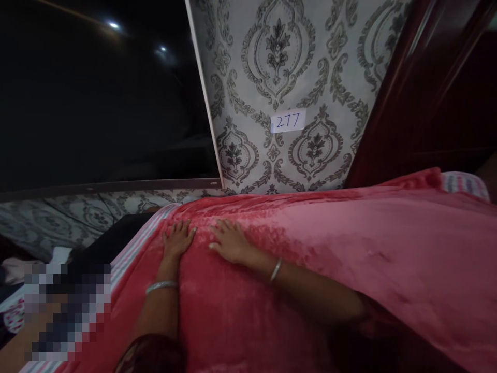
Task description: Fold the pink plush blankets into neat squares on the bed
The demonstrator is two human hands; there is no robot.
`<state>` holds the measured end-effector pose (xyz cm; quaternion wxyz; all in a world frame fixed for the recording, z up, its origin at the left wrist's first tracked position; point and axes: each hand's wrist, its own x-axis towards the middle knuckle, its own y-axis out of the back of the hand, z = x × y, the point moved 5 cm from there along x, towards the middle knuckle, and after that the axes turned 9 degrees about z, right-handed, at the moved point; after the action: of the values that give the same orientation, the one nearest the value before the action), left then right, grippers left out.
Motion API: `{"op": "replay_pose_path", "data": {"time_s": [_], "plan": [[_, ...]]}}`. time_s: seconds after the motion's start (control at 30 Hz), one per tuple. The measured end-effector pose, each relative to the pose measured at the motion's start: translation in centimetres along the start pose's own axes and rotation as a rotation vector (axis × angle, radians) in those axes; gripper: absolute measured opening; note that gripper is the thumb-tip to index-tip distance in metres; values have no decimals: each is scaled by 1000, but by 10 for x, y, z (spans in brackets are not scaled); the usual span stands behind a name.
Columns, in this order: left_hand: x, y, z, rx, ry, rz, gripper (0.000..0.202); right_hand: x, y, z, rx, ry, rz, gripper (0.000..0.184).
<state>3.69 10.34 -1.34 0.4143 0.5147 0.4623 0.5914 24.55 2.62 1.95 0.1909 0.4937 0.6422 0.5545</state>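
A pink fleece blanket [349, 248] lies spread over the bed. My left hand [178, 239] rests flat on it near the bed's far left corner, fingers stretched out, a silver bangle on the wrist. My right hand [230, 241] lies flat right beside it, fingers spread, also with a bangle. Neither hand holds anything. A striped sheet [128, 254] shows at the blanket's left edge.
Patterned grey wallpaper [279, 62] with a white label reading 277 [288, 120] is behind the bed. A dark window [97, 93] fills the upper left. A dark red wooden wardrobe [435, 88] stands at right. A blurred-out area and some cloth lie at lower left.
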Motion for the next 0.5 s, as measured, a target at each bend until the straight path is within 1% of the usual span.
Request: {"op": "replay_pose_path", "data": {"time_s": [0.03, 0.1, 0.17, 0.2, 0.27, 0.33, 0.4, 0.43, 0.5], "plan": [[1, -1, -1, 2, -1, -6, 65, 11, -10, -6, 6, 21, 18, 63], [2, -4, -2, 6, 6, -16, 65, 23, -26, -7, 4, 47, 50, 63], [3, -6, -4, 4, 14, -16, 65, 27, -33, 6, -12, 43, 75, 63], [4, -8, -5, 2, 14, -12, 65, 25, -33, 19, -33, 17, 76, 64], [5, -9, -5, -5, 11, -2, 65, 17, -24, 57, -92, -73, 57, 64], [6, -8, -5, -7, 16, 6, 65, -2, -6, 107, -168, -193, 31, 63], [6, -6, -3, -6, 23, 4, 65, -31, 19, 161, -255, -308, 17, 61], [5, -5, -2, -4, 26, 0, 65, -48, 32, 189, -303, -388, 3, 60], [3, -1, 1, -4, 16, -4, 65, -84, 60, 234, -376, -554, -5, 59]]}}
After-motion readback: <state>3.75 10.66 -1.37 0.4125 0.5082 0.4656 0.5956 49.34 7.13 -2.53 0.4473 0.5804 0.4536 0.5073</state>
